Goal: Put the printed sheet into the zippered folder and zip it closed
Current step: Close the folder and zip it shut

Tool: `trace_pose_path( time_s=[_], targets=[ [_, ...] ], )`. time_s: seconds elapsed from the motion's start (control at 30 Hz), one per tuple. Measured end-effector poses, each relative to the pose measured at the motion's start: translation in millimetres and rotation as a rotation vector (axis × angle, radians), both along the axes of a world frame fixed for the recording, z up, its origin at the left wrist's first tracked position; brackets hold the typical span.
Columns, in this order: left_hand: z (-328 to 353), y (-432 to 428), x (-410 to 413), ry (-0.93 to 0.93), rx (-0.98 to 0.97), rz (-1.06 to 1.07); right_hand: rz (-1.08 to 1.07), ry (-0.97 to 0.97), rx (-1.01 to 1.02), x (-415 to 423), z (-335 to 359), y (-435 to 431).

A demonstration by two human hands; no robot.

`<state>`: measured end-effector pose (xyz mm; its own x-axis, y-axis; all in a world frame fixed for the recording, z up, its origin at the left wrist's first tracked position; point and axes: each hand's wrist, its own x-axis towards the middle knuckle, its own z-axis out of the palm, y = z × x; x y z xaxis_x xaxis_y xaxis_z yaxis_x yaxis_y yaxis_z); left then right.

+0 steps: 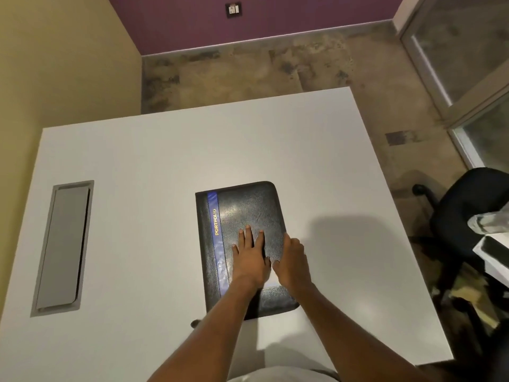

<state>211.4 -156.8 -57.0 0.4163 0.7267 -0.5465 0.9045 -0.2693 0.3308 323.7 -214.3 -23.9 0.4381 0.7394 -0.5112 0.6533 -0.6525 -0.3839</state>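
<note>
We are seeing a white desk (137,161) carrying a grey cable hatch (62,248) at its left, a black office chair (468,216) standing to the right, and a wall socket (233,9) sitting on the purple wall (275,17).

One folder (242,244) lies at centre frame on one bench (137,161). Two hands rest on it, left (249,260) and right (292,264). One cable hatch (63,248) sits left, one chair (468,216) right, one wall socket (233,9) top.
</note>
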Motion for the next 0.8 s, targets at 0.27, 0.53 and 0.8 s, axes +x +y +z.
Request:
trace_pose_path(
  time_s=[0.27, 0.53, 0.8],
  targets=[
    [13, -10, -28, -0.048, 0.014, -0.063, 0.124, -0.141, 0.064, -11, 7, -17],
    [19, -54, -111, -0.077, 0.077, -0.028, 0.255, -0.123, 0.07, -71, 15, -54],
    [27, -100, -182, -0.334, 0.07, 0.125, 0.298, -0.011, 0.254, -146, 6, -92]
  ],
)
